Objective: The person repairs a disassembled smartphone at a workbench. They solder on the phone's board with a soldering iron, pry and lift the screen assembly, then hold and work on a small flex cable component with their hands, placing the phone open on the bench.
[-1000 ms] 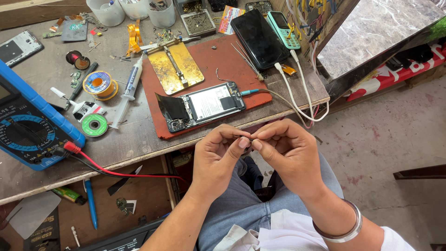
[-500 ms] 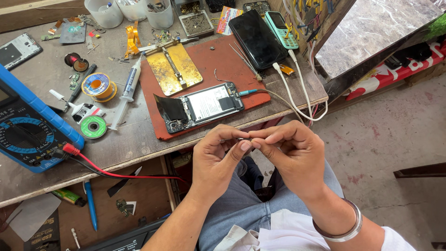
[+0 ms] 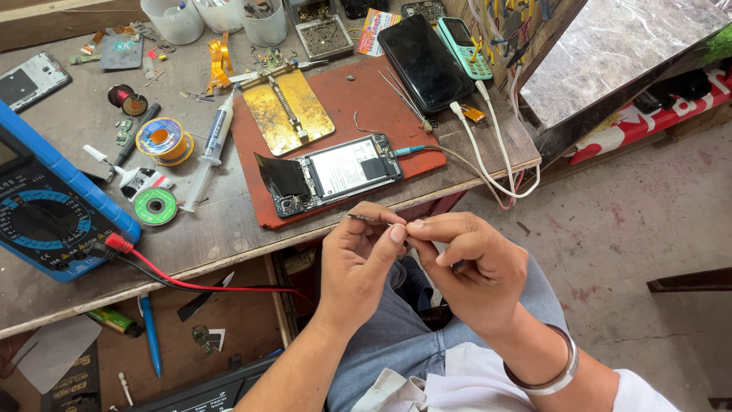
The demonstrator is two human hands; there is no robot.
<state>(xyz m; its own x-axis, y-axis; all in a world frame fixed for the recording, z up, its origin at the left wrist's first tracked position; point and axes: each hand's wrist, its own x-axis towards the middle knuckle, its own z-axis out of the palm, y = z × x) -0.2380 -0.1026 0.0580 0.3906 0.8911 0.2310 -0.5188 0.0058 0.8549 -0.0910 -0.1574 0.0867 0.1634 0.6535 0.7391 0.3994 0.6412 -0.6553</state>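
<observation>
Both hands (image 3: pixel 415 255) pinch thin tweezers (image 3: pixel 364 219) between fingertips.

On your table (image 3: pixel 229 229), the blue multimeter (image 3: pixel 46 206) at far left shows a grey screen corner. The opened phone (image 3: pixel 335 172) on the red mat (image 3: pixel 366 114) bears a white rectangular label. Behind it lie a dark-screened black phone (image 3: pixel 423 61), a teal keypad phone (image 3: pixel 465 46) and an orange-and-white printed packet (image 3: pixel 374 30).

— What's the person at the repair spot wearing?

— A plain silver bangle (image 3: pixel 545 374) on the right wrist, smooth and rounded. Blue-grey jeans (image 3: pixel 396 336) over the knees.

— And on top?

— A white shirt (image 3: pixel 435 385), hem crumpled at the lap, short sleeve (image 3: pixel 648 397) showing at the right arm. Both forearms bare, no rings visible.
</observation>
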